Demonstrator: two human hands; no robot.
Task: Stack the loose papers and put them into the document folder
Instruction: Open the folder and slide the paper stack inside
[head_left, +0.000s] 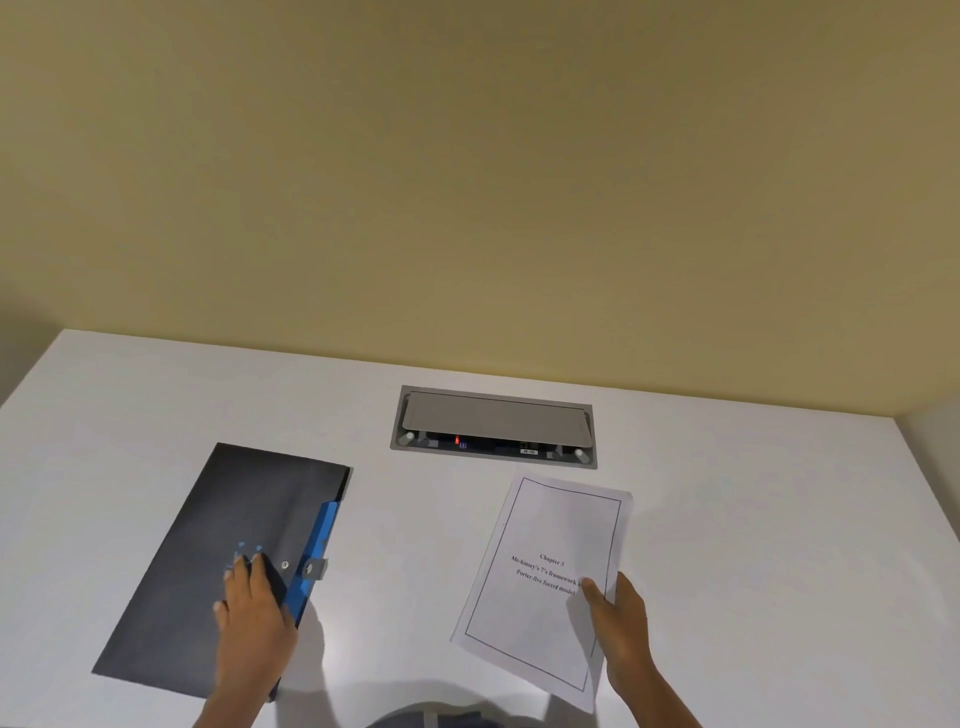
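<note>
Both forearms run off the bottom edge. The left hand covers part of the document folder. Small labels inside the counter's socket box are unreadable.

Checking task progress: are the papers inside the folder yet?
No: the papers lie on the table to the right of the folder, apart from it, with the right hand gripping their near right edge.

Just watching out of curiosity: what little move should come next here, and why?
Probably lift the flap of the folder open with the left hand. It lies shut on the table, while the right hand already has the papers in its grip, apart from the folder.
</note>
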